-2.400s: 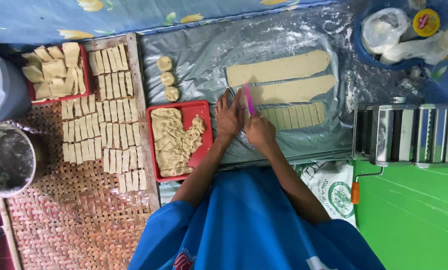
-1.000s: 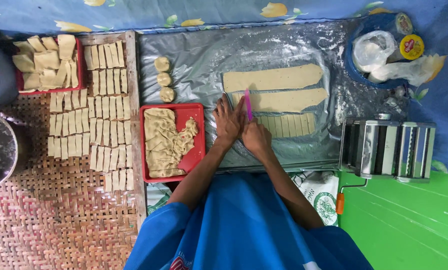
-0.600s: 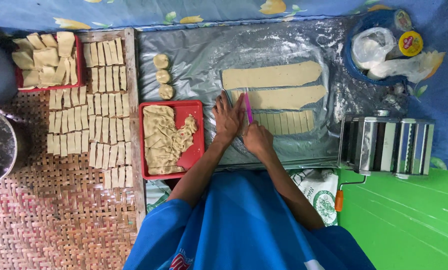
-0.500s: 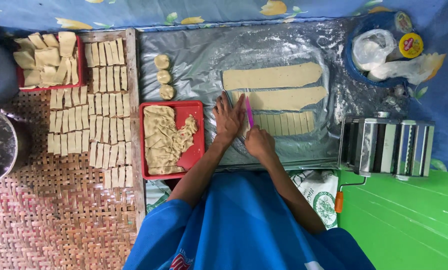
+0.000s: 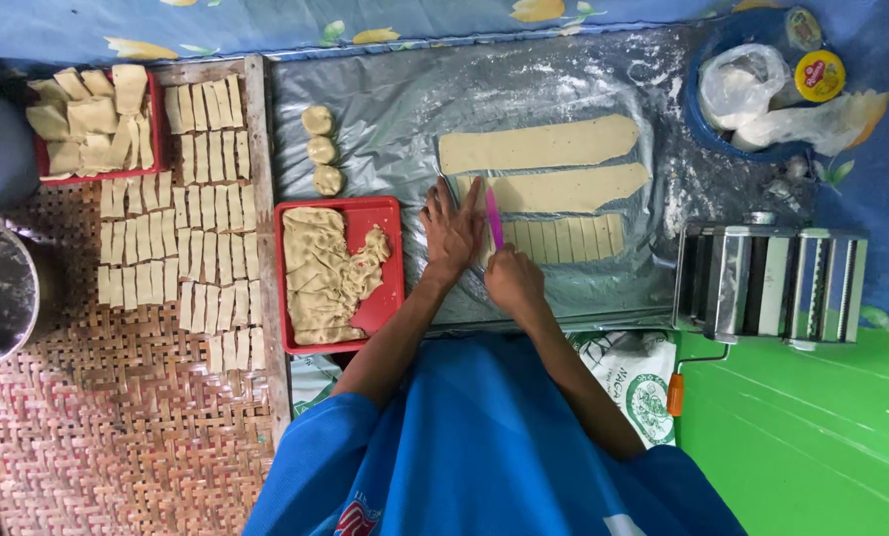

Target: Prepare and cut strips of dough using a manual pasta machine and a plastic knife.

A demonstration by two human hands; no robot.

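Dough strip [image 5: 553,238] lies nearest you on the floured grey plastic sheet [image 5: 385,109], the lowest of three flattened bands, and it already shows crosswise cuts along most of its length to the right of your hands; I judge the uncut part to be the short left end under your palm. Two more long dough bands [image 5: 539,145] lie whole above it, with no cuts showing. Three small dough balls [image 5: 319,150] sit in a column at the sheet's left edge, not yet flattened. Off to the left, many cut rectangles [image 5: 181,248] are laid out in rows on the woven mat [image 5: 117,427], and a red tray [image 5: 385,298] beside your left arm holds a pile of crumpled dough, so by my reckoning you are well into the cutting with a good share left. Your left hand [image 5: 451,230] presses flat on the strip's left end, fingers spread and extended. Your right hand [image 5: 512,280] is curled closed around the handle of the pink knife [image 5: 494,216], whose blade points away from you, just beside your left fingers and across the dough.
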